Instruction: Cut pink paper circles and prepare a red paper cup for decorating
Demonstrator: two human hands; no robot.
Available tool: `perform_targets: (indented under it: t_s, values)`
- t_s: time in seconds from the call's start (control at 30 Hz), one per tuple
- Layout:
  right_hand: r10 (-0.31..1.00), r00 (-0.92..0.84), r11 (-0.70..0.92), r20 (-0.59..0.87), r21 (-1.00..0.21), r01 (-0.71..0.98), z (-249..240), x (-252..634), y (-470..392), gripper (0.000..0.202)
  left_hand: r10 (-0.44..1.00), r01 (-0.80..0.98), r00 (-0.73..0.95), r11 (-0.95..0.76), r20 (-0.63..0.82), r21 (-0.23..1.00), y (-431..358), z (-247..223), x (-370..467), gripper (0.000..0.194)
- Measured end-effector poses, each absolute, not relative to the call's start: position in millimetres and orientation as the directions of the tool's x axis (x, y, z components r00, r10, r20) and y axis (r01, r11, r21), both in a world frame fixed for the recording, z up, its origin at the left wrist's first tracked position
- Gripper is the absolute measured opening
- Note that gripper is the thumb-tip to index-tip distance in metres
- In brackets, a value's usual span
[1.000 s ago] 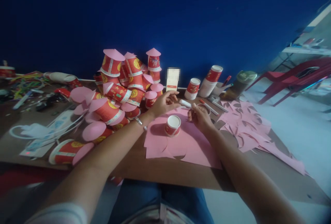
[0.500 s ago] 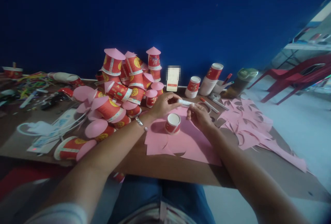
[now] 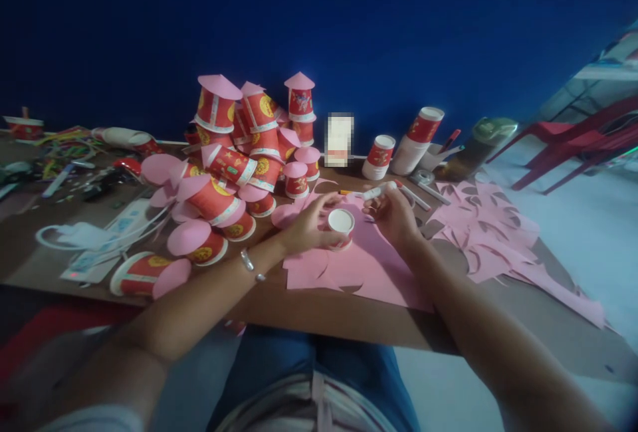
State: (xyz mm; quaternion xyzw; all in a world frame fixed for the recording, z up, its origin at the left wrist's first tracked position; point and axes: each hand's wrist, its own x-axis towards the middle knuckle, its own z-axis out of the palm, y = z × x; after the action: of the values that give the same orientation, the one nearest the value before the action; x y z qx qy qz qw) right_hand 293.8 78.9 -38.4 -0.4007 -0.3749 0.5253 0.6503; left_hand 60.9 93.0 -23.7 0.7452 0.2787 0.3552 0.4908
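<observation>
A small red paper cup (image 3: 341, 222) with a white rim stands on the pink paper sheet (image 3: 383, 279). My left hand (image 3: 312, 224) is curved around the cup's left side, thumb in front and fingers behind. To the right and a little above the cup, my right hand (image 3: 393, 214) is closed around a slim white tube (image 3: 371, 194), which points left. Its printing is too blurred to read. A thin orange-tipped piece (image 3: 345, 193) shows just left of the tube; whether it belongs to the tube, I cannot tell.
Several red cups with pink cone tops (image 3: 219, 106) are piled on the left. A power strip (image 3: 107, 239) lies before them. A phone (image 3: 339, 143) leans on the wall. Stacked cups (image 3: 417, 141), pens (image 3: 416, 196) and pink scraps (image 3: 493, 232) are at right.
My left hand has let go of the white tube and moved down and left to the cup. The tube stays in my right hand, which has shifted slightly right.
</observation>
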Motion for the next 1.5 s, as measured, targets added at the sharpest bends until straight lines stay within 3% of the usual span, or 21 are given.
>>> perform_targets:
  t_s: [0.07,0.13,0.2,0.43,0.7,1.2,1.5]
  values:
    - [0.98,0.175,0.153,0.089,-0.905,-0.397,-37.0,292.1,77.5,0.039,0.782,0.144,0.584,-0.364,0.218,0.92,81.0,-28.1,66.3,0.082]
    - [0.98,0.153,0.179,0.126,-0.894,-0.411,-34.3,290.9,74.9,0.038,0.808,0.197,0.555,-0.36,0.198,0.912,75.4,-32.1,71.4,0.063]
    - [0.983,0.117,0.178,0.143,-0.902,-0.394,-30.7,289.3,71.1,0.038,0.825,0.21,0.509,-0.395,0.245,0.894,75.2,-36.1,73.6,0.054]
    - [0.952,0.069,0.304,0.3,-0.95,-0.075,-21.5,275.4,53.1,0.03,0.803,0.207,0.454,-0.516,0.386,0.831,83.3,-45.8,68.7,0.043]
    - [0.892,0.042,0.427,0.45,-0.869,0.249,-23.6,267.7,41.9,0.023,0.766,0.207,0.452,-0.589,0.458,0.781,87.3,-54.1,67.1,0.049]
    - [0.907,0.022,0.397,0.42,-0.874,0.281,-25.2,269.8,44.1,0.025,0.77,0.129,0.453,-0.554,0.449,0.822,87.7,-61.6,63.6,0.063]
    - [0.938,0.044,0.325,0.343,-0.919,0.224,-23.7,269.4,45.4,0.028,0.734,0.039,0.519,-0.531,0.437,0.846,87.9,-54.6,61.8,0.057]
